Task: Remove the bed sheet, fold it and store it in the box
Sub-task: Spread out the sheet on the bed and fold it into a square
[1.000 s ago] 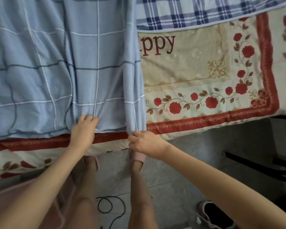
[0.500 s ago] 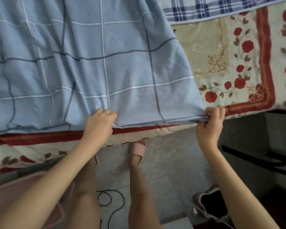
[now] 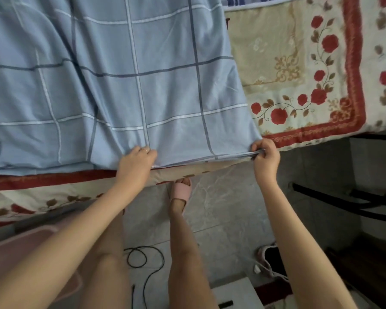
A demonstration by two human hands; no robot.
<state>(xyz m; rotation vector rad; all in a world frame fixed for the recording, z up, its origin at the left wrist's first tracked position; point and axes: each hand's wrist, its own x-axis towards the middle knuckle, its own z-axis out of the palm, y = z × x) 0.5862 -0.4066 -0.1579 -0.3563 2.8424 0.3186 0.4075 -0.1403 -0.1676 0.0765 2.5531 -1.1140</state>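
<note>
The blue checked bed sheet (image 3: 143,74) fills the upper left and centre, spread over a rose-patterned quilt (image 3: 299,63); the left hand (image 3: 136,161) curls its fingers round the sheet's near edge at centre; the right hand (image 3: 265,159) pinches the bunched near corner, right of centre; below lie grey marbled floor tiles (image 3: 221,208), a black cable (image 3: 143,264) and a pink slipper (image 3: 180,190); a pink tub (image 3: 20,241) sits lower left.

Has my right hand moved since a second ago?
Yes. The right hand slid rightward along the floral quilt's red border, drawing the blue sheet's corner with it.
</note>
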